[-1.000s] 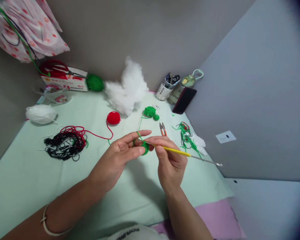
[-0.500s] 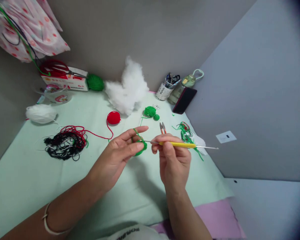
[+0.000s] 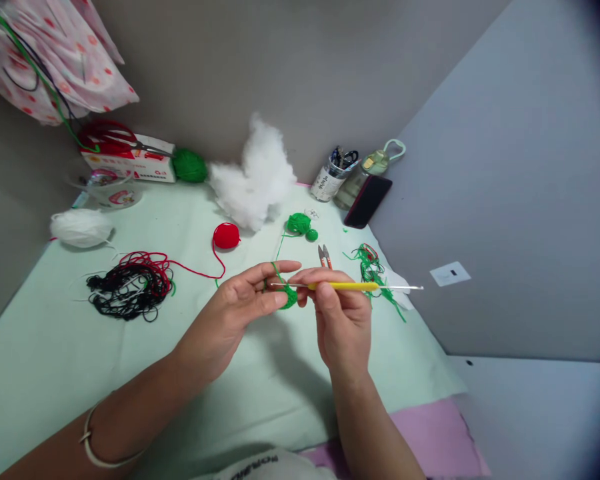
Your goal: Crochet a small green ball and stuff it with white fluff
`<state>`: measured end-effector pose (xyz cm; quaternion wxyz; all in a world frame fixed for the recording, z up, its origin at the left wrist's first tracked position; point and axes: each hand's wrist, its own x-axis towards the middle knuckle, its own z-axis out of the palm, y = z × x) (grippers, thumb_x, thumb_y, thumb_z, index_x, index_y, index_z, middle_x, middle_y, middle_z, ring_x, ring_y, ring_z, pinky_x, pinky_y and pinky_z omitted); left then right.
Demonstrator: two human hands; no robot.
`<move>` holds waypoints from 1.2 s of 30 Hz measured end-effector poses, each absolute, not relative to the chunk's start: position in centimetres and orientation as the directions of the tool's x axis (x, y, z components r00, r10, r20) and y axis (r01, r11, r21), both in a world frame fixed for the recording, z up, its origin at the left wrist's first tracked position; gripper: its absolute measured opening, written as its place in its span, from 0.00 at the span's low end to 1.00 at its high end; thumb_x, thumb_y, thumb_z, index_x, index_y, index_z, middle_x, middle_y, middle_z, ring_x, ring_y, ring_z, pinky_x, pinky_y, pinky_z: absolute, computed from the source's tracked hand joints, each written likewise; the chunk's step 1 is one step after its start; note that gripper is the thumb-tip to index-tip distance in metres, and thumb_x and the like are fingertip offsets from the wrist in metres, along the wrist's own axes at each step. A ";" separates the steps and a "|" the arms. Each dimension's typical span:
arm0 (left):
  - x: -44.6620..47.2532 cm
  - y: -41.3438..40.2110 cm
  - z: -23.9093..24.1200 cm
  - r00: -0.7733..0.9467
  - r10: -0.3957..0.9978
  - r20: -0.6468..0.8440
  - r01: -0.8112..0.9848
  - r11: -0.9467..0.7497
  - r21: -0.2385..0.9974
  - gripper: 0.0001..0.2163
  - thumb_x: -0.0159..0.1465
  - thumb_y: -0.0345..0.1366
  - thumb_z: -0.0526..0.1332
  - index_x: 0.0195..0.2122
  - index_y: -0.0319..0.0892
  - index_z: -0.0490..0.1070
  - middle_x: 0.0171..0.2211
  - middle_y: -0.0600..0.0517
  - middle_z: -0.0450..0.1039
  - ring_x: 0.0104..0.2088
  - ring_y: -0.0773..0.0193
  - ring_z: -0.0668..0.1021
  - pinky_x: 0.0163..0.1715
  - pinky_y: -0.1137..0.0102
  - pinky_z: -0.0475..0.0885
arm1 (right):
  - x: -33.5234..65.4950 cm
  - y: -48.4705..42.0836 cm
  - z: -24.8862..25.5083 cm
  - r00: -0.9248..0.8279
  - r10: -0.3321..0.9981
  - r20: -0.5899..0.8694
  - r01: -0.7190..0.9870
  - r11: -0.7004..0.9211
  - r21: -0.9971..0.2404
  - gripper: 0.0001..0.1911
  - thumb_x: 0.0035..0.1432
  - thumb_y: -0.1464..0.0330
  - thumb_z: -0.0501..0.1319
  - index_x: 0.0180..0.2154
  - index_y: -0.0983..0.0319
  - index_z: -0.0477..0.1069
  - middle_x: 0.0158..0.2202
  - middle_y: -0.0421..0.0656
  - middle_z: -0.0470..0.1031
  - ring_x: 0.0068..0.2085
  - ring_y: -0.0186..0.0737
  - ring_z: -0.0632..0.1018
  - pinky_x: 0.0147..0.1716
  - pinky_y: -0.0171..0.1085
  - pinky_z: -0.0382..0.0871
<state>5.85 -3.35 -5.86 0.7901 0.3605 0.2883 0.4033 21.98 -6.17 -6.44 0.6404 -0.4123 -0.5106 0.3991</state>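
Between thumb and fingers my left hand point(image 3: 245, 297) pinches a small green crochet piece point(image 3: 289, 298). Green yarn runs over its raised index finger and back to a green yarn ball point(image 3: 299, 224). In a pen-like grip, my right hand point(image 3: 343, 313) holds a crochet hook point(image 3: 350, 287) with a yellow handle and a thin metal shaft at each end. The hook's left shaft lies at the top of the green piece, near the left fingers. Whether its tip is inside a stitch I cannot tell. Thread snips point(image 3: 325, 256) with orange-red handles lie just behind my right hand, partly hidden.
Red yarn ball point(image 3: 227, 236), black yarn tangle point(image 3: 125, 293) and white yarn point(image 3: 81, 228) lie at left. White stuffing point(image 3: 257, 180) stands against the back wall. Green scraps point(image 3: 371, 265) lie at right, below a phone point(image 3: 368, 202) leaning on a bottle. Scissors point(image 3: 115, 135) rest on a box.
My right hand and the hook have shifted left, so the hook's shaft reaches further over the green piece. That piece sits slightly lower and further right. My left index finger is slightly lower.
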 end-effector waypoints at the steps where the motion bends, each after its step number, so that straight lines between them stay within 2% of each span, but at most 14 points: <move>1: 5.9 -3.4 -5.9 0.515 0.842 -0.162 -0.432 0.418 0.799 0.15 0.63 0.37 0.72 0.52 0.50 0.82 0.43 0.51 0.81 0.48 0.56 0.77 0.54 0.62 0.68 | 21.9 -6.2 -6.5 0.149 0.928 0.341 -0.075 0.354 -0.932 0.08 0.70 0.63 0.64 0.41 0.54 0.83 0.38 0.42 0.84 0.37 0.38 0.80 0.35 0.37 0.75; 6: 6.0 -3.2 -5.9 0.564 0.814 -0.139 -0.420 0.427 0.801 0.14 0.65 0.40 0.70 0.52 0.49 0.82 0.41 0.50 0.82 0.46 0.56 0.78 0.56 0.61 0.66 | 21.8 -6.1 -6.5 0.240 0.913 0.329 -0.095 0.360 -0.928 0.08 0.69 0.63 0.64 0.40 0.56 0.82 0.36 0.42 0.83 0.33 0.36 0.80 0.34 0.37 0.75; 12: 5.6 -3.2 -6.1 0.492 0.854 -0.167 -0.398 0.392 0.830 0.14 0.63 0.38 0.71 0.50 0.50 0.83 0.42 0.50 0.79 0.48 0.55 0.75 0.56 0.60 0.64 | 22.0 -5.8 -5.9 0.237 0.930 0.282 -0.142 0.320 -0.937 0.12 0.69 0.58 0.63 0.36 0.59 0.77 0.32 0.42 0.81 0.28 0.35 0.77 0.29 0.37 0.76; 16: 5.4 -3.3 -6.1 0.473 0.867 -0.155 -0.377 0.359 0.854 0.14 0.62 0.38 0.72 0.49 0.50 0.83 0.39 0.51 0.78 0.45 0.55 0.75 0.51 0.61 0.66 | 22.2 -6.4 -5.7 0.210 0.921 0.328 -0.065 0.348 -0.935 0.12 0.72 0.61 0.59 0.38 0.59 0.77 0.35 0.43 0.83 0.31 0.37 0.81 0.32 0.39 0.78; 19: 5.3 -3.4 -6.1 0.438 0.887 -0.143 -0.341 0.312 0.887 0.14 0.62 0.39 0.72 0.50 0.51 0.83 0.38 0.52 0.78 0.44 0.57 0.74 0.48 0.64 0.67 | 22.2 -7.0 -5.6 0.189 0.886 0.423 0.097 0.412 -0.906 0.11 0.74 0.65 0.57 0.42 0.57 0.78 0.38 0.43 0.83 0.34 0.38 0.82 0.35 0.40 0.79; 21: 5.4 -3.6 -6.2 0.383 0.914 -0.132 -0.318 0.264 0.911 0.15 0.62 0.38 0.73 0.51 0.54 0.83 0.37 0.54 0.76 0.42 0.60 0.74 0.46 0.66 0.67 | 22.1 -7.3 -6.0 0.132 0.822 0.554 0.265 0.509 -0.819 0.12 0.73 0.70 0.56 0.46 0.55 0.78 0.40 0.43 0.83 0.37 0.39 0.83 0.37 0.41 0.79; 23: 5.7 -3.8 -6.1 0.335 0.934 -0.124 -0.342 0.243 0.907 0.18 0.61 0.36 0.75 0.52 0.55 0.83 0.35 0.56 0.74 0.39 0.63 0.73 0.46 0.68 0.68 | 22.0 -7.5 -6.7 0.017 0.734 0.679 0.459 0.598 -0.657 0.15 0.71 0.73 0.58 0.52 0.52 0.77 0.42 0.44 0.84 0.41 0.43 0.84 0.39 0.43 0.80; 25: 6.0 -3.9 -5.9 0.353 0.922 -0.158 -0.422 0.308 0.853 0.22 0.60 0.36 0.75 0.55 0.56 0.81 0.34 0.56 0.75 0.38 0.65 0.74 0.45 0.69 0.69 | 21.9 -7.6 -7.6 -0.079 0.653 0.753 0.616 0.626 -0.478 0.19 0.67 0.75 0.62 0.55 0.49 0.77 0.45 0.45 0.84 0.44 0.46 0.84 0.40 0.45 0.81; 27: 6.2 -3.9 -5.8 0.444 0.866 -0.229 -0.496 0.451 0.742 0.23 0.59 0.37 0.76 0.57 0.52 0.80 0.30 0.57 0.73 0.32 0.68 0.72 0.43 0.70 0.70 | 21.9 -7.5 -8.1 -0.080 0.604 0.793 0.681 0.614 -0.399 0.21 0.66 0.74 0.64 0.54 0.46 0.78 0.48 0.46 0.83 0.47 0.47 0.83 0.41 0.46 0.80; 29: 6.2 -3.8 -5.8 0.527 0.802 -0.283 -0.524 0.568 0.635 0.21 0.59 0.38 0.75 0.55 0.47 0.81 0.24 0.60 0.67 0.24 0.73 0.64 0.42 0.70 0.71 | 22.0 -7.4 -8.0 -0.014 0.639 0.769 0.623 0.608 -0.493 0.19 0.67 0.74 0.63 0.53 0.47 0.79 0.46 0.45 0.83 0.45 0.46 0.83 0.41 0.46 0.80; 31: 6.0 -3.6 -5.9 0.552 0.786 -0.277 -0.541 0.591 0.598 0.18 0.61 0.36 0.74 0.53 0.45 0.82 0.20 0.63 0.60 0.21 0.74 0.56 0.45 0.69 0.71 | 22.0 -7.2 -7.3 0.143 0.693 0.706 0.449 0.591 -0.671 0.14 0.70 0.73 0.60 0.49 0.51 0.80 0.39 0.44 0.83 0.38 0.43 0.82 0.36 0.44 0.78; 32: 6.0 -3.5 -5.9 0.548 0.796 -0.259 -0.550 0.575 0.605 0.18 0.61 0.35 0.74 0.53 0.45 0.82 0.19 0.64 0.59 0.21 0.74 0.56 0.47 0.68 0.71 | 22.1 -7.0 -7.0 0.206 0.729 0.653 0.336 0.574 -0.747 0.13 0.71 0.71 0.59 0.46 0.52 0.81 0.36 0.43 0.82 0.35 0.41 0.80 0.33 0.42 0.76; 34: 5.9 -3.4 -5.9 0.537 0.816 -0.214 -0.546 0.530 0.649 0.18 0.61 0.34 0.74 0.53 0.48 0.83 0.22 0.61 0.66 0.24 0.73 0.61 0.49 0.69 0.70 | 22.0 -6.7 -6.3 0.250 0.791 0.559 0.164 0.534 -0.829 0.11 0.72 0.69 0.59 0.42 0.54 0.81 0.34 0.42 0.81 0.33 0.39 0.79 0.30 0.40 0.75; 36: 6.0 -3.5 -5.9 0.534 0.824 -0.190 -0.515 0.495 0.700 0.18 0.60 0.35 0.75 0.52 0.50 0.83 0.30 0.57 0.75 0.31 0.71 0.70 0.48 0.70 0.69 | 21.8 -6.4 -6.1 0.204 0.824 0.529 0.138 0.511 -0.849 0.10 0.71 0.67 0.61 0.41 0.55 0.82 0.35 0.43 0.82 0.37 0.41 0.80 0.33 0.40 0.76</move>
